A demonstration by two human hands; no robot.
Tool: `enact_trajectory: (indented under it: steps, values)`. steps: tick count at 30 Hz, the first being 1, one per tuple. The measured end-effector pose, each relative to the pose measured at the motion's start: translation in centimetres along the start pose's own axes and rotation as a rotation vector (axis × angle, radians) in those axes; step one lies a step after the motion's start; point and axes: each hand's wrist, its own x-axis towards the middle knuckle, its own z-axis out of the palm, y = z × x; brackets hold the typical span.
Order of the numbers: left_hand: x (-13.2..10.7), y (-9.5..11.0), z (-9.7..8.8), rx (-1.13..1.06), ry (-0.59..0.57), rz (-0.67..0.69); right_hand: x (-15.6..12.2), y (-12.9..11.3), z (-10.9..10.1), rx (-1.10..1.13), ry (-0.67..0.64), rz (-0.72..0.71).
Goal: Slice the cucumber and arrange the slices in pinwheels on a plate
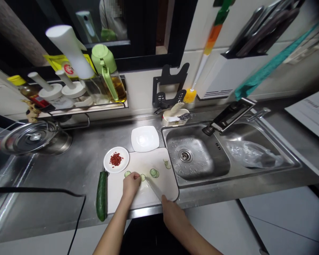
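A white cutting board (149, 164) lies on the steel counter in front of the sink. My left hand (130, 184) is curled on the board, fingers closed over a piece of cucumber (143, 177) whose cut end shows at my fingertips. My right hand (172, 212) grips the handle of a knife (154, 187), its blade angled toward the cucumber's cut end. Several thin cucumber slices (154, 173) lie on the board to the right of the blade. A whole cucumber (101, 195) lies on the counter along the board's left edge.
A small round plate of chopped red chili (116, 159) and a square white plate (145, 138) sit behind the board. The sink (196, 157) is to the right, with a plastic bag (251, 154) in its second basin. A pot lid (29, 136) and bottle rack (82, 92) stand at left.
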Motion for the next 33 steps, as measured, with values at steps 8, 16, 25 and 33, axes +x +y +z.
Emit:
enact_trajectory:
  steps: [8, 16, 25, 33]
  values:
    - [-0.1, -0.1, 0.4, 0.035, 0.027, -0.012, 1.4, -2.4, -1.3, 0.013, 0.003, -0.004]
    - [-0.1, 0.0, 0.4, 0.040, 0.021, -0.016, 1.6, -2.7, -1.5, 0.031, -0.018, 0.013]
    - [0.1, -0.3, 0.6, 0.039, 0.014, -0.015, 1.4, -3.2, -2.0, 0.052, -0.027, 0.018]
    - [0.2, -0.1, 0.6, 0.078, 0.021, -0.004, 1.8, -3.8, -1.8, 0.087, -0.023, 0.022]
